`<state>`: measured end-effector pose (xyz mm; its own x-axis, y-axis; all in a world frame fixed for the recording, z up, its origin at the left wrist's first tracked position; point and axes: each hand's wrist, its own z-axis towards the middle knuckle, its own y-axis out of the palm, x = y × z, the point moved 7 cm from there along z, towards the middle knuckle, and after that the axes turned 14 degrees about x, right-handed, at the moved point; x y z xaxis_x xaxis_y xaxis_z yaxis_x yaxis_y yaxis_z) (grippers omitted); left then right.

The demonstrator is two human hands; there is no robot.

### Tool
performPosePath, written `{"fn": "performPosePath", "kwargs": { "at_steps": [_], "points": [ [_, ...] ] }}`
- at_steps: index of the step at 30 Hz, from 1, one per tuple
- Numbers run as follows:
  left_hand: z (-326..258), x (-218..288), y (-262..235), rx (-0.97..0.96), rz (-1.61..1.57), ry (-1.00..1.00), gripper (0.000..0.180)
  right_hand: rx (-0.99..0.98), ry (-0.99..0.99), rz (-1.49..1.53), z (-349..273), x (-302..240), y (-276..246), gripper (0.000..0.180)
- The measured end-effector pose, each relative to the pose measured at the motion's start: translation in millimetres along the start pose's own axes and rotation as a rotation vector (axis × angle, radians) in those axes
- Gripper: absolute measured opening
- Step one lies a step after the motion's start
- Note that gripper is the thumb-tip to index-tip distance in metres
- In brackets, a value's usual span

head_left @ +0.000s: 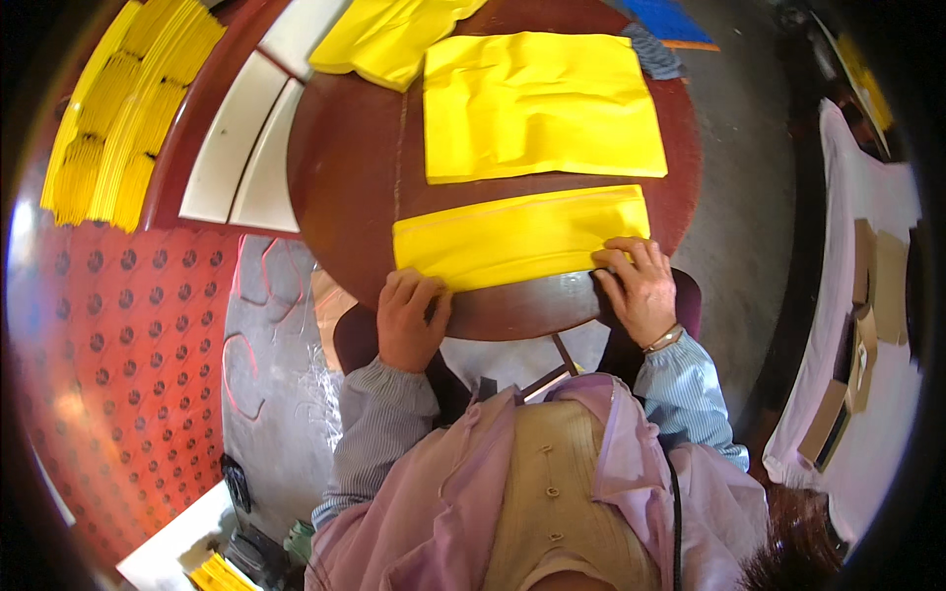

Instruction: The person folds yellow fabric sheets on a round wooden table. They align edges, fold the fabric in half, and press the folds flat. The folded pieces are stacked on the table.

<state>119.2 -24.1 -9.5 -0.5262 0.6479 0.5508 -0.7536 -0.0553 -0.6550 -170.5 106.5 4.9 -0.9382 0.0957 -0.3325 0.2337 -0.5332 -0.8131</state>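
A folded yellow sheet [522, 236], long and narrow, lies across the near part of a round dark red table [345, 187]. My left hand [412, 317] pinches its near left corner with bent fingers. At the near right corner, my right hand [641, 294] grips the edge, thumb below and fingers on top. Just beyond lies a wider, creased yellow piece [542, 108], flat on the table. Whether the sheets are cloth or plastic I cannot tell.
More yellow material [384, 39] lies at the table's far left. Tall yellow stacks [123, 118] stand at the far left, beside white panels [241, 138]. A grey striped cloth [652, 51] sits at the far right edge. Cardboard boxes [887, 286] rest on a pale cover [813, 394] at right.
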Motion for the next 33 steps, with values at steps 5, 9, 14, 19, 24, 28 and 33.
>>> {"fn": "performPosePath", "kwargs": {
  "at_steps": [5,9,14,19,24,28,33],
  "points": [
    [8.0,-5.5,3.5,0.085,0.093,0.003,0.016,0.088,0.010,-0.010,7.7,5.6,-2.0,0.012],
    [7.2,-4.5,6.5,0.123,0.162,0.075,0.019,0.116,0.067,-0.067,12.0,19.7,1.9,0.011],
    [5.9,3.6,13.4,0.120,0.163,0.172,0.033,0.099,0.089,-0.142,13.0,30.5,5.6,0.016],
    [12.9,10.5,39.5,-0.229,-0.205,0.184,0.055,0.077,0.138,-0.148,11.8,37.5,2.5,0.017],
    [14.5,14.2,60.2,-0.504,-0.263,0.111,0.065,0.071,0.186,-0.147,8.8,45.5,0.0,0.017],
    [14.7,19.8,64.8,-0.543,-0.196,0.173,0.071,0.094,0.116,-0.168,13.1,39.4,-9.3,0.021],
    [15.2,22.4,64.4,-0.559,-0.168,0.207,0.075,0.075,-0.074,0.016,23.8,-18.5,5.5,0.029]
  ]
}}
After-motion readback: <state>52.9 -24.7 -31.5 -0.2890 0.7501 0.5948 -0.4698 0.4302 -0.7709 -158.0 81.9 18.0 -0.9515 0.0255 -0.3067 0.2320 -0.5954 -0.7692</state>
